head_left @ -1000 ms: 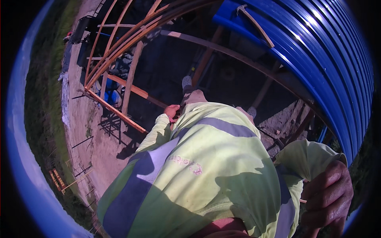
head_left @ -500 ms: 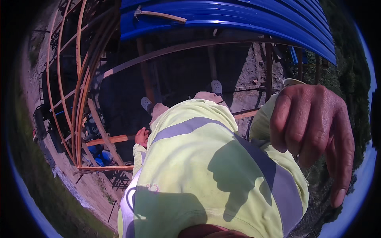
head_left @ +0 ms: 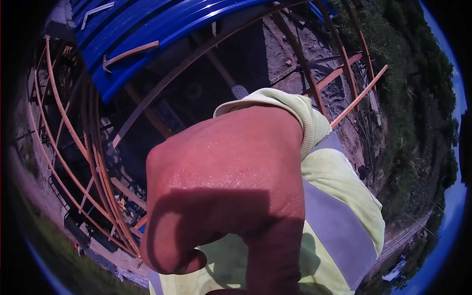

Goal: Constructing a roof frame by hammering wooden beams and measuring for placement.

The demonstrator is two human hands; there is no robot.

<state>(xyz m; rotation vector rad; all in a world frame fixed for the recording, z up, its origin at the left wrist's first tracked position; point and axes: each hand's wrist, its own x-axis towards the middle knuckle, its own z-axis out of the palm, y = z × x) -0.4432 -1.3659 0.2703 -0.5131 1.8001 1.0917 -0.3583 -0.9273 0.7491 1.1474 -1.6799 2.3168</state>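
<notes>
My right hand (head_left: 223, 162) is raised very close in front of my chest and fills the middle of the view. Its back faces up, and a pale yellow-green cuff (head_left: 312, 118) circles the wrist. Some fingers curl at the left while one digit stretches down to the lower edge, with a gap between them. Nothing shows in the hand. My left hand is out of sight. Beyond, a claw hammer (head_left: 132, 53) with a wooden handle lies on the blue corrugated metal sheets (head_left: 177, 19). My high-visibility top (head_left: 339, 187) has grey bands.
Long wooden beams (head_left: 101, 167) form an open frame at the left, and more timbers (head_left: 344, 73) stand at the right. A pale angled piece (head_left: 98, 11) lies on the sheets. One shoe (head_left: 240, 92) shows beyond my hand, above shadowed ground. Greenery (head_left: 408, 98) lines the right side.
My right hand has come in from the right and nearer, now covering much of my torso. The view has turned, shifting the sheets and hammer leftward. My left hand has left sight.
</notes>
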